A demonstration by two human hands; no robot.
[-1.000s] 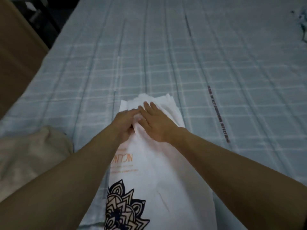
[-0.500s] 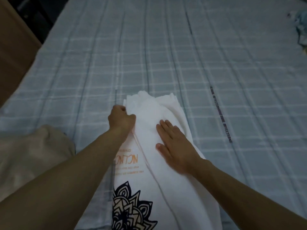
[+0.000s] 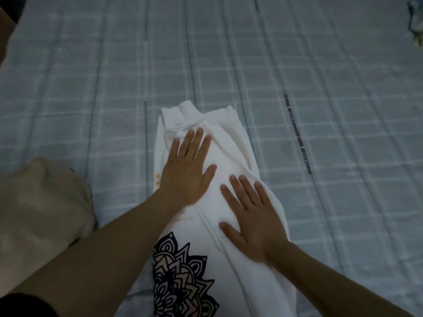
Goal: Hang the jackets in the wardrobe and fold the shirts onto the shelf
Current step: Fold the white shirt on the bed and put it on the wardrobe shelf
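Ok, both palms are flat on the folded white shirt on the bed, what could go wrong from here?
1. The far end of the white shirt is bunched above the left hand; folding now would likely lock in creases.
2. The right hand presses a loose, overhanging side layer that could slip open when lifted.
3. The beige garment lies close on the left; the forearm might drag it.

Left hand (image 3: 186, 170) and right hand (image 3: 250, 217) lying flat, palms down, on white shirt (image 3: 219, 138); shirt resting on plaid bedsheet (image 3: 229, 53).
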